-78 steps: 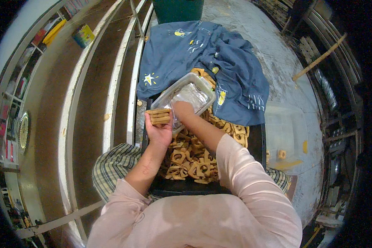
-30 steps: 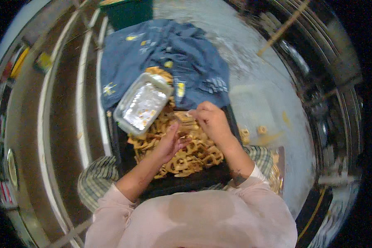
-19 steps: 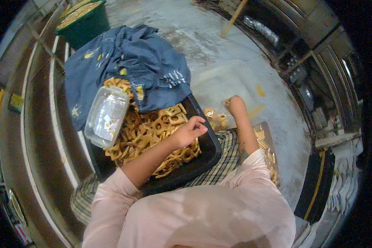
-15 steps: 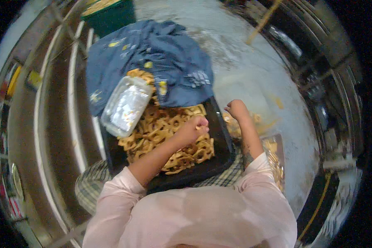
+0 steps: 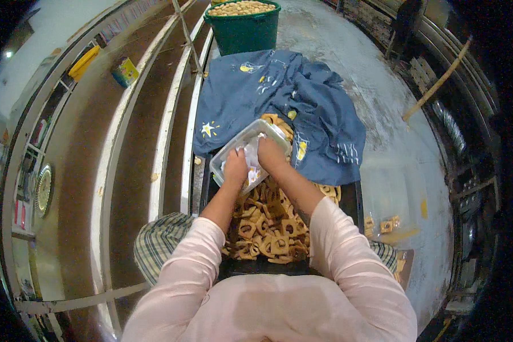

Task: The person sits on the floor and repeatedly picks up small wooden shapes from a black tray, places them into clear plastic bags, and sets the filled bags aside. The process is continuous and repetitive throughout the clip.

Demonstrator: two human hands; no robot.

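Note:
Both hands are in a clear plastic tub (image 5: 218, 164) that holds thin, shiny plastic packets (image 5: 253, 155) with white and yellow marks. My left hand (image 5: 235, 167) is closed, its fingers pinching the packets near the tub's middle. Beside it, my right hand (image 5: 272, 153) is closed at the tub's right side, also on the thin plastic; its fingertips are partly hidden. Beneath the tub and my forearms, brown flat crackers with holes (image 5: 276, 236) lie heaped in a black crate (image 5: 357, 208). More crackers show at the tub's far right edge.
A blue patterned cloth (image 5: 325, 97) covers the crate's far part. Behind it stands a green bucket (image 5: 239, 37) filled with light brown pieces. White-edged steps (image 5: 165, 131) run along the left. Small filled packets (image 5: 389, 224) lie on the floor at right, near a wooden stick (image 5: 436, 88).
My left hand has moved from above the crackers into the tub. My right hand has come from beside the crate to join it. The whole view has shifted, showing more of the bucket.

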